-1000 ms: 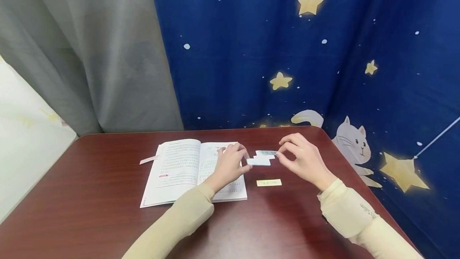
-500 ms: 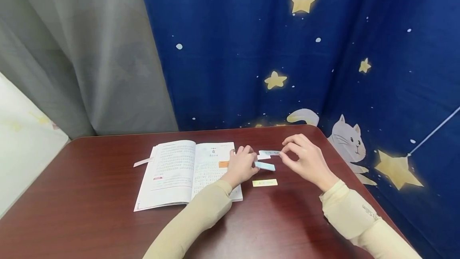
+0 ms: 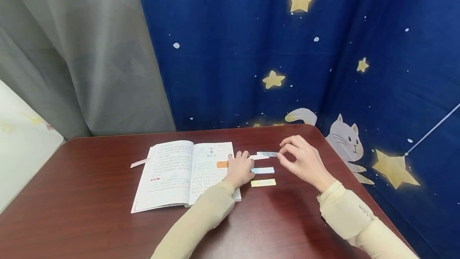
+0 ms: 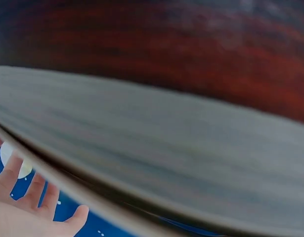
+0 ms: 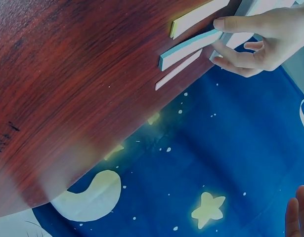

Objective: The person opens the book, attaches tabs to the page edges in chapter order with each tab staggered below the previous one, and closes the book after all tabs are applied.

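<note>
My left hand (image 3: 240, 170) lies over the right edge of the open book (image 3: 172, 171). Its thumb and fingers pinch the near end of a light-blue sticky-note pad (image 3: 263, 170), whose far end points right; the right wrist view shows this blue pad (image 5: 189, 49) between them. Farther back, my right hand (image 3: 303, 161) pinches a pale-blue paper slip (image 3: 267, 154) between thumb and forefinger. That slip overlaps a white-pink strip (image 3: 258, 157) beside the book. A yellow sticky-note pad (image 3: 263, 182) lies nearest to me, parallel to the blue one.
An orange strip (image 3: 222, 164) sits on the right-hand page, partly beside my left hand. From the book's left side a pale pink tab (image 3: 140, 163) sticks out. The dark red table (image 3: 90, 195) ends at a grey curtain (image 3: 104, 71) and a blue starry one (image 3: 223, 51).
My left hand has come right and toward me, drawing the blue pad away from the other strips to lie near the yellow pad. The orange strip has come into view. My right hand stays about where it was.
</note>
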`<state>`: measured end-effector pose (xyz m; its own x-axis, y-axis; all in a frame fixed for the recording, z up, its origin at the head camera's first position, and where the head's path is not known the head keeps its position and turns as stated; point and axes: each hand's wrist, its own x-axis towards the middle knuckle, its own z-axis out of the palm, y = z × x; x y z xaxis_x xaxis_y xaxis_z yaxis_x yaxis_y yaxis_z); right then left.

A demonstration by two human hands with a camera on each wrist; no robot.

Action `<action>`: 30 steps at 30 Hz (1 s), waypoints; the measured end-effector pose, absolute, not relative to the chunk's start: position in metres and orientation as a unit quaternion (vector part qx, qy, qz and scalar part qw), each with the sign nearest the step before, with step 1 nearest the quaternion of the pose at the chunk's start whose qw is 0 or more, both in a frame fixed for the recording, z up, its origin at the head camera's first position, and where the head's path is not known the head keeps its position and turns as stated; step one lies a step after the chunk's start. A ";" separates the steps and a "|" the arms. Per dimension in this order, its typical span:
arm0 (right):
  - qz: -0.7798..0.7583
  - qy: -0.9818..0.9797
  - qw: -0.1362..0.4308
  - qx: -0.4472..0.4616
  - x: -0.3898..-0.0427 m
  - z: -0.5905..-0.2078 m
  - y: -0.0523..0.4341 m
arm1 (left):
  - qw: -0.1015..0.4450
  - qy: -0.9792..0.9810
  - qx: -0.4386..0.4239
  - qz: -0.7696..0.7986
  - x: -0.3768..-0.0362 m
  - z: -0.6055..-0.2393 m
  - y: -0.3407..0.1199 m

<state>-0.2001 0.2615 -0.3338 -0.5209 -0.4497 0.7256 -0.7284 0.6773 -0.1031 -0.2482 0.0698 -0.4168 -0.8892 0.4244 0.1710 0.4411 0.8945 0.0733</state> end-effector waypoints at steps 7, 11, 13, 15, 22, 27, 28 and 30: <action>0.205 -0.846 0.344 0.352 -0.205 -0.335 0.252 | 0.075 -0.967 -0.225 -0.093 -0.245 -0.404 0.052; 0.205 -0.847 0.346 0.349 -0.209 -0.335 0.246 | 0.093 -0.961 -0.224 -0.135 -0.246 -0.390 0.028; 0.207 -0.847 0.348 0.344 -0.212 -0.334 0.242 | 0.112 -0.958 -0.216 -0.150 -0.249 -0.383 0.014; 0.211 -0.848 0.349 0.338 -0.215 -0.335 0.237 | 0.140 -0.954 -0.207 -0.164 -0.250 -0.377 0.000; 0.232 -0.862 0.329 0.307 -0.226 -0.342 0.219 | 0.186 -0.943 -0.172 -0.218 -0.251 -0.365 -0.036; 0.244 -0.877 0.306 0.278 -0.236 -0.352 0.207 | 0.197 -0.938 -0.163 -0.236 -0.250 -0.368 -0.044; 0.247 -0.880 0.300 0.273 -0.238 -0.355 0.205 | 0.199 -0.937 -0.163 -0.237 -0.250 -0.369 -0.045; 0.252 -0.885 0.289 0.265 -0.241 -0.360 0.200 | 0.200 -0.937 -0.166 -0.236 -0.248 -0.371 -0.045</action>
<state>-0.2412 0.2003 -0.3598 -0.6926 -0.3227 0.6451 -0.6143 0.7326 -0.2931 -0.2482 -0.0448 -0.3715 -0.8653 0.2166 0.4520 0.4047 0.8340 0.3751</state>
